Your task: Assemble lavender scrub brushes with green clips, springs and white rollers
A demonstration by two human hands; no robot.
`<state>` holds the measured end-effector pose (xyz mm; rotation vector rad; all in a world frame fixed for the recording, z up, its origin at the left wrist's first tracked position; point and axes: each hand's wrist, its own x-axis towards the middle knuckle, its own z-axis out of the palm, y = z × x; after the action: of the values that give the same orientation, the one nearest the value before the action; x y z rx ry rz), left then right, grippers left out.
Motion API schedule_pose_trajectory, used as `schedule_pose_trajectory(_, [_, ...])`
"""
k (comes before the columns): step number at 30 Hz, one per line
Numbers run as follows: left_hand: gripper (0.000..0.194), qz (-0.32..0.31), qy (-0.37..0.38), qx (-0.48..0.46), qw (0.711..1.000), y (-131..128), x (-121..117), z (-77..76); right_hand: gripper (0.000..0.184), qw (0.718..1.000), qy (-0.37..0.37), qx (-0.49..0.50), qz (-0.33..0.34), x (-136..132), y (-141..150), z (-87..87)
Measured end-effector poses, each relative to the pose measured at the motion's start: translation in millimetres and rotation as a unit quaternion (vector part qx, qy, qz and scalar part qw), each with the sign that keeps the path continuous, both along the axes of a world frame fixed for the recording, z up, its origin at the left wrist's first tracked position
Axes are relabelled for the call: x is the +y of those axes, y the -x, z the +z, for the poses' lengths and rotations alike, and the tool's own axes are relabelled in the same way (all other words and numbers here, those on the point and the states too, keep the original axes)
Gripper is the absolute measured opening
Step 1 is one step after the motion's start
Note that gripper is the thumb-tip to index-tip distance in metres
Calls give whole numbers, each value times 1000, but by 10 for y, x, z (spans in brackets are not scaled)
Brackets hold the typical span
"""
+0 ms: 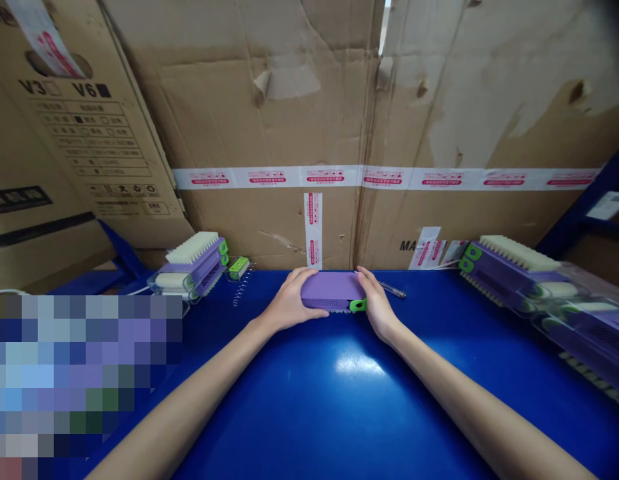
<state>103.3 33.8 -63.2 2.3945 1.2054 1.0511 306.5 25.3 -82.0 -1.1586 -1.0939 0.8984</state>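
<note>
A purple brush block [333, 287] lies at the far side of the blue table, flat side up, with pale bristles along its underside and a green tab at its right front corner. My left hand [294, 300] grips its left end, thumb along the front edge and fingers over the far side. On the right end, my right hand [378, 303] is closed around the block, its fingers partly hidden behind it. Just behind my right hand lies a thin metallic tool [393, 290]; its kind is unclear.
Similar purple brush blocks in clear casings stand at left [206, 273] and right [514, 273]. A small green part [238, 268] and a coiled wire [242, 287] lie left of my hands. Taped cardboard [269, 227] walls the back of the blue table [309, 400]. The lower left is pixelated.
</note>
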Motion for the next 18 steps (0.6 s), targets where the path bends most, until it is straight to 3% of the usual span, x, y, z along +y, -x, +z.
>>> schedule_pose_trajectory(12, [90, 36, -23, -18, 999, -72, -85, -50, 57, 1000, 12, -10, -13, -2, 25, 21])
schedule_pose_trajectory(18, [89, 31, -38, -23, 999, -96, -109, -73, 50, 999, 11, 7, -35, -82, 106, 99])
